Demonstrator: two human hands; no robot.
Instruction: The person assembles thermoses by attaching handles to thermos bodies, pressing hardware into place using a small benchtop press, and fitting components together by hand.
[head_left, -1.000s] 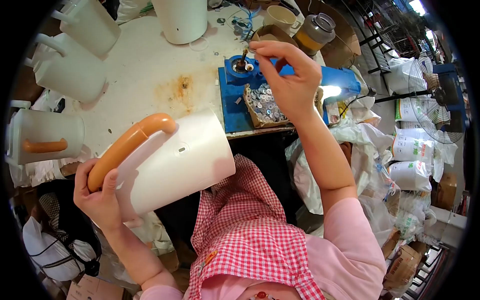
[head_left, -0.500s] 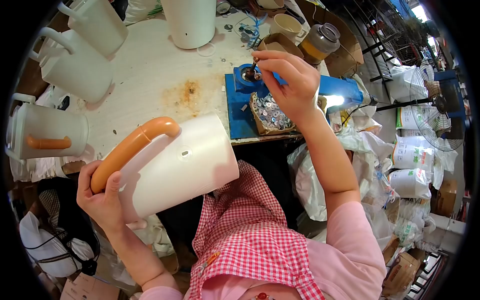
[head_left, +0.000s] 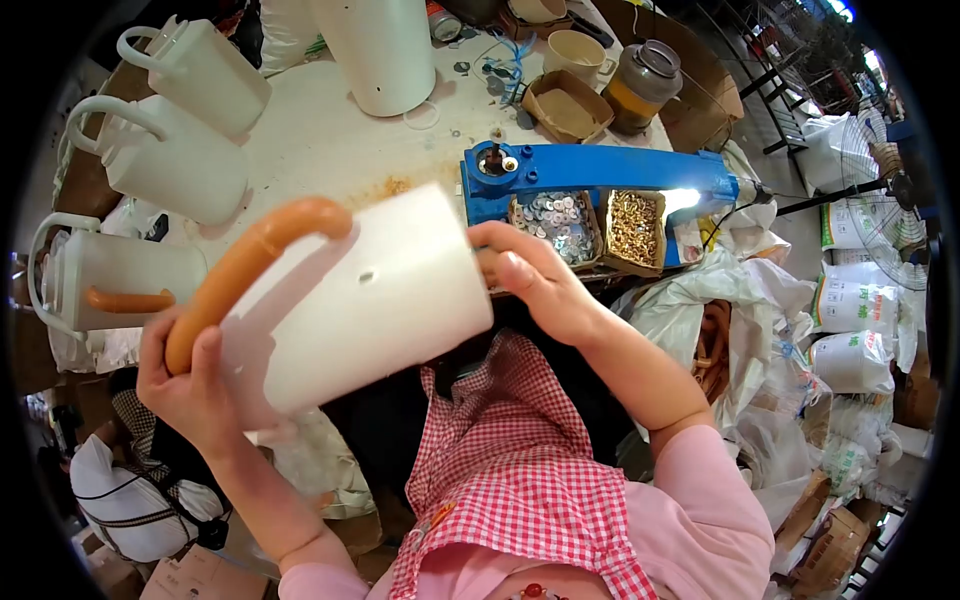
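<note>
My left hand (head_left: 185, 375) is wrapped round the lower end of an orange handle (head_left: 235, 275), which lies along a tilted white cylindrical container (head_left: 390, 300). A small slot shows in the container's side. At the container's right end is my right hand (head_left: 535, 280), its fingertips partly hidden at the rim; whether they hold anything is hidden. Beyond it stands a blue tool (head_left: 610, 167) with an upright metal pin at its left end. Beside the blue arm are a box of flat metal washers (head_left: 560, 222) and a box of small brass-coloured parts (head_left: 634, 228).
Several white jugs (head_left: 180, 160) stand at the left, and a tall white container (head_left: 375, 55) at the back. An empty cardboard tray (head_left: 568, 105), a cup (head_left: 577, 52) and a jar (head_left: 643, 85) are at the back right. An open bag (head_left: 710, 345) holds orange handles.
My right hand has come down from the metal pin to the container's right end. The camera view has shifted, showing more of the blue arm and the brass-coloured parts.
</note>
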